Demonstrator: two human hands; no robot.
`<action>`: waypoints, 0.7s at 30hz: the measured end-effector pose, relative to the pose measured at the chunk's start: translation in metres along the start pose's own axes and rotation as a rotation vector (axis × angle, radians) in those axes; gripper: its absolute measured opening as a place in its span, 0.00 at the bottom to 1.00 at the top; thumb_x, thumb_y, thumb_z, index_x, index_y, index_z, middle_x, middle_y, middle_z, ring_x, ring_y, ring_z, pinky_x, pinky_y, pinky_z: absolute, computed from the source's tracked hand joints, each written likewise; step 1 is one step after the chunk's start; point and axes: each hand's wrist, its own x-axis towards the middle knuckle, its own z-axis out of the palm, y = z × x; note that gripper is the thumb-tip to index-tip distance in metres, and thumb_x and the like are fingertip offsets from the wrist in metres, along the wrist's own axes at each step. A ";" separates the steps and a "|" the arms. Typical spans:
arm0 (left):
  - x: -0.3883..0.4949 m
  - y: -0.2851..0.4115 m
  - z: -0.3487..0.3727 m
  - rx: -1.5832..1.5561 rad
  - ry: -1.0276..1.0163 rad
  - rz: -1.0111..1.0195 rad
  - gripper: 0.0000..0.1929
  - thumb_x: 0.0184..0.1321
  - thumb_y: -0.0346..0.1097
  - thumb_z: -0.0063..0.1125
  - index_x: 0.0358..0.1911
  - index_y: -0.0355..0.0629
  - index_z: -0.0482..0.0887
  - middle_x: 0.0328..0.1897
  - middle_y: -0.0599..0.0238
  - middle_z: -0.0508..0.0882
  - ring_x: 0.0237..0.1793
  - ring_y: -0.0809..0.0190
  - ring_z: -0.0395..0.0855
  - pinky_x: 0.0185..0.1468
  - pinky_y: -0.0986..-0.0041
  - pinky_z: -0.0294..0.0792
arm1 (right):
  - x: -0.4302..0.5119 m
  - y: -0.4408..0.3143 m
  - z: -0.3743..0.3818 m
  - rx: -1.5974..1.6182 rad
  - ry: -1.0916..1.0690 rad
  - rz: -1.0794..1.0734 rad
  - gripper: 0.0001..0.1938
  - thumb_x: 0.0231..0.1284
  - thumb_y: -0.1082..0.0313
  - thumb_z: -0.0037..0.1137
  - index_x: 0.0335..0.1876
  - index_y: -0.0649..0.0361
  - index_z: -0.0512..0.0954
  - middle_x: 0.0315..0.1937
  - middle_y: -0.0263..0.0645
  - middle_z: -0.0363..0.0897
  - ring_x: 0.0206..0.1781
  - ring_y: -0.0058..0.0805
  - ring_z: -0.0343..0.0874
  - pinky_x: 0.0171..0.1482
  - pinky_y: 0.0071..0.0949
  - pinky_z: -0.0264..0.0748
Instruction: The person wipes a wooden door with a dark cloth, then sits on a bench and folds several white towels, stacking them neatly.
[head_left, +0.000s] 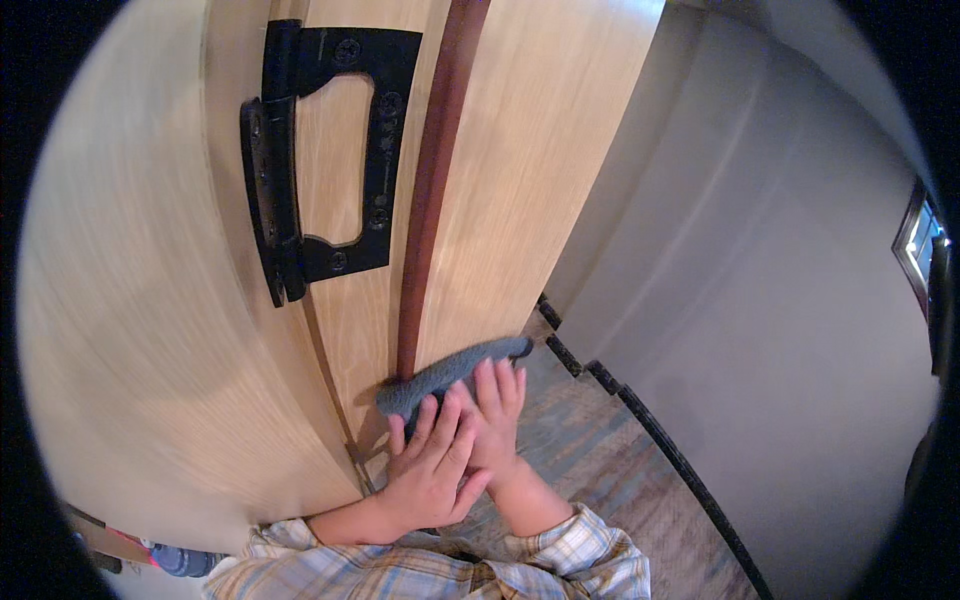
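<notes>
Both my hands press a folded grey cloth (457, 367) against the light wooden door frame (510, 187). My left hand (431, 480) lies over its left part, fingers spread up onto the fabric. Partly behind it, my right hand (491, 420) holds the right part, with fingertips near the cloth's upper edge. The cloth lies across the frame's face and over the lower visible end of a reddish-brown strip (435, 172) that runs up the frame. How far my fingers wrap around the cloth is hidden.
A black metal hinge (375, 150) joins the frame to a pale wooden door (135, 300) on the left. To the right stands a grey wall (712, 262) with a dark baseboard (675, 457) above a patterned wood-look floor (600, 465). A large blue bottle (180, 560) lies at lower left.
</notes>
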 end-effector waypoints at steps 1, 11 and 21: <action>0.001 -0.002 -0.002 0.025 0.004 0.026 0.36 0.57 0.50 0.49 0.63 0.31 0.58 0.69 0.40 0.53 0.70 0.39 0.44 0.66 0.45 0.24 | 0.007 0.002 -0.002 0.049 -0.012 0.022 0.19 0.56 0.54 0.48 0.53 0.49 0.75 0.66 0.40 0.60 0.69 0.43 0.53 0.67 0.49 0.45; -0.019 -0.026 0.008 0.173 -0.125 -0.043 0.30 0.56 0.50 0.50 0.57 0.35 0.69 0.62 0.54 0.69 0.62 0.54 0.65 0.68 0.48 0.28 | -0.081 0.002 0.044 0.199 -0.115 0.077 0.23 0.59 0.54 0.44 0.58 0.55 0.70 0.68 0.44 0.52 0.70 0.49 0.47 0.67 0.54 0.44; 0.006 -0.015 0.010 0.270 -0.083 -0.112 0.31 0.57 0.50 0.49 0.60 0.37 0.66 0.65 0.53 0.65 0.65 0.54 0.62 0.68 0.48 0.28 | -0.030 0.031 0.038 0.214 0.003 0.027 0.24 0.61 0.50 0.39 0.59 0.52 0.69 0.67 0.45 0.55 0.70 0.47 0.48 0.67 0.54 0.38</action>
